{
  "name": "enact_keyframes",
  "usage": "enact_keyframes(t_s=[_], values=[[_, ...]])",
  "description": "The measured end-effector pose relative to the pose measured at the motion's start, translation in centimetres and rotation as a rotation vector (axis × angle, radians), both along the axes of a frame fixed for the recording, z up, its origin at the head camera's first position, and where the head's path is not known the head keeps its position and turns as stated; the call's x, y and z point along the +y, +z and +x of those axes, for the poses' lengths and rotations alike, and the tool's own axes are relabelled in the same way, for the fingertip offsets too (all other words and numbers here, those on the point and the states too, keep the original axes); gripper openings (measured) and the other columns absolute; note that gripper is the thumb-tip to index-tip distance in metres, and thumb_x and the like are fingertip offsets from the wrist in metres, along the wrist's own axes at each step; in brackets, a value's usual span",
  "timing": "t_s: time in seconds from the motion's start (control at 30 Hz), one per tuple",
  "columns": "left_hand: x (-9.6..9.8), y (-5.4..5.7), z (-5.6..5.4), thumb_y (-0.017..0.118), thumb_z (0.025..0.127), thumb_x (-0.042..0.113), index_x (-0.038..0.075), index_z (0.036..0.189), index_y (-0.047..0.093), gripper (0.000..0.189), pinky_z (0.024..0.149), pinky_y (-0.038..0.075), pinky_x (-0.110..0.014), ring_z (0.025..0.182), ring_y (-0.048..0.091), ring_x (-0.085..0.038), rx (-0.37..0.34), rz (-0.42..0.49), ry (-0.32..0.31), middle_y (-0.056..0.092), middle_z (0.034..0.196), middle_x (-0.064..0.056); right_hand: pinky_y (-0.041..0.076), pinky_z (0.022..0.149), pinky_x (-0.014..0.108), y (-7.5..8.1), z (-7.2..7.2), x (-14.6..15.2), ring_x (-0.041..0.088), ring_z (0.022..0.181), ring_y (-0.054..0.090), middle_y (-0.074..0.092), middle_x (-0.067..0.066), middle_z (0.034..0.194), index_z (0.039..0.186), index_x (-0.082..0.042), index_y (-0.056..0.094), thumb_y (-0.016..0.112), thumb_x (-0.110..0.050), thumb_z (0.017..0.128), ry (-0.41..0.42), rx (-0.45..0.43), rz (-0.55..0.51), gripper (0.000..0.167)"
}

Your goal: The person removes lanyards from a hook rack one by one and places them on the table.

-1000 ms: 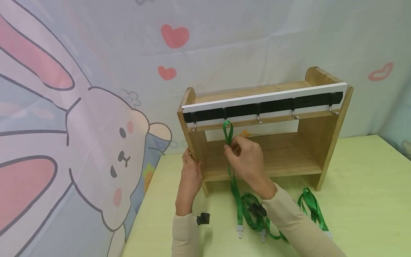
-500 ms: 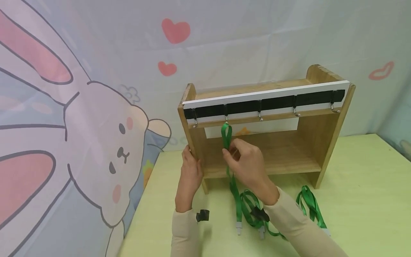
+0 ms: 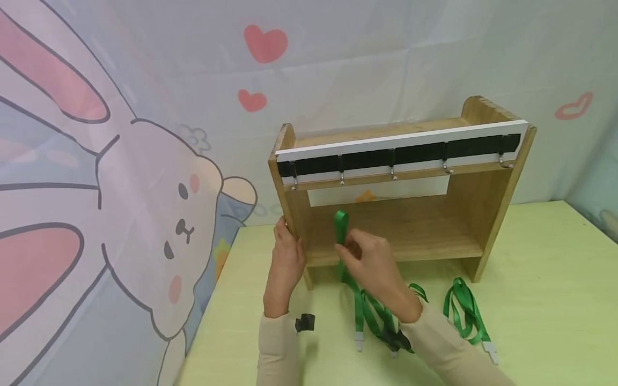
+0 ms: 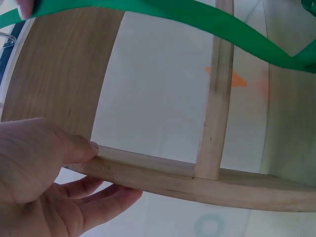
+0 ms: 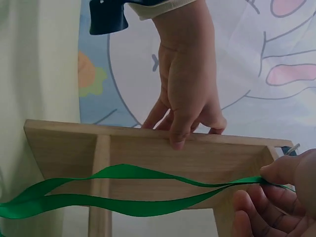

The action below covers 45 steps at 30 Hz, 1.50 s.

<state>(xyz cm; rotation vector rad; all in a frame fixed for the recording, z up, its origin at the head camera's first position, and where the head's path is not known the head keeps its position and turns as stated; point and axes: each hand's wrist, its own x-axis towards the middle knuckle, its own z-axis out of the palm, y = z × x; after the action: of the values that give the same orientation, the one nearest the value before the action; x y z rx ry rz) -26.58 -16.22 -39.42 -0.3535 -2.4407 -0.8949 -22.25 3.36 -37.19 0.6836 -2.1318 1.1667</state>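
My right hand point(image 3: 374, 262) pinches a green lanyard point(image 3: 341, 222) between thumb and fingers. Its small loop sticks up above the grip, below the row of hooks and apart from them. In the right wrist view the two strands of the lanyard point(image 5: 133, 171) hang from the fingertips; its end clip lies on the table. My left hand point(image 3: 286, 262) grips the left side panel of a wooden shelf point(image 3: 294, 225), thumb on the inner face and fingers outside, as the left wrist view shows. Several metal hooks point(image 3: 342, 178) line the shelf's front, with nothing hanging on them.
More green lanyards point(image 3: 465, 311) lie on the pale yellow-green table point(image 3: 555, 289), some partly hidden by the right forearm. A printed curtain point(image 3: 386, 64) stands behind the shelf and to its left.
My right hand has moved down with the lanyard, so its loop has dropped from just under the second hook to well below it. The left hand keeps its hold on the shelf.
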Motion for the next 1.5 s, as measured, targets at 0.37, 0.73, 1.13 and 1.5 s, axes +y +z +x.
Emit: enact_keyframes(t_s=[0.37, 0.73, 1.13, 1.5], values=[[0.0, 0.2, 0.2, 0.053, 0.101, -0.004, -0.012, 0.145, 0.018, 0.057, 0.083, 0.056, -0.057, 0.105, 0.061, -0.055, -0.004, -0.007, 0.015, 0.035, 0.138, -0.036, 0.054, 0.059, 0.027, -2.3, 0.8, 0.7, 0.011, 0.065, 0.065, 0.071, 0.000, 0.075, 0.085, -0.006, 0.070, 0.074, -0.005, 0.091, 0.036, -0.184, -0.043, 0.008], [0.1, 0.3, 0.1, 0.053, 0.101, -0.005, -0.011, 0.145, 0.018, 0.057, 0.086, 0.055, -0.056, 0.112, 0.058, -0.054, -0.008, 0.001, 0.007, 0.035, 0.139, -0.035, 0.054, 0.060, 0.026, -4.2, 0.5, 1.1, 0.009, 0.065, 0.065, 0.070, -0.003, 0.073, 0.082, -0.007, 0.073, 0.076, -0.003, 0.088, 0.053, -0.239, -0.003, 0.008], [0.2, 0.3, 0.3, 0.053, 0.101, -0.004, -0.011, 0.147, 0.018, 0.059, 0.087, 0.055, -0.056, 0.115, 0.058, -0.053, -0.036, 0.012, 0.011, 0.035, 0.139, -0.035, 0.049, 0.055, 0.023, -6.3, 0.1, 1.1, 0.008, 0.063, 0.061, 0.067, -0.005, 0.071, 0.078, -0.010, 0.070, 0.077, -0.006, 0.087, 0.038, -0.323, 0.147, 0.013], [0.1, 0.3, 0.3, 0.054, 0.101, -0.003, -0.012, 0.147, 0.017, 0.059, 0.087, 0.054, -0.057, 0.115, 0.057, -0.054, -0.021, -0.002, 0.013, 0.035, 0.139, -0.036, 0.047, 0.051, 0.023, -7.6, -0.4, 1.0, 0.004, 0.055, 0.053, 0.066, -0.002, 0.069, 0.076, -0.007, 0.070, 0.076, -0.001, 0.085, 0.051, -0.361, 0.273, 0.013]])
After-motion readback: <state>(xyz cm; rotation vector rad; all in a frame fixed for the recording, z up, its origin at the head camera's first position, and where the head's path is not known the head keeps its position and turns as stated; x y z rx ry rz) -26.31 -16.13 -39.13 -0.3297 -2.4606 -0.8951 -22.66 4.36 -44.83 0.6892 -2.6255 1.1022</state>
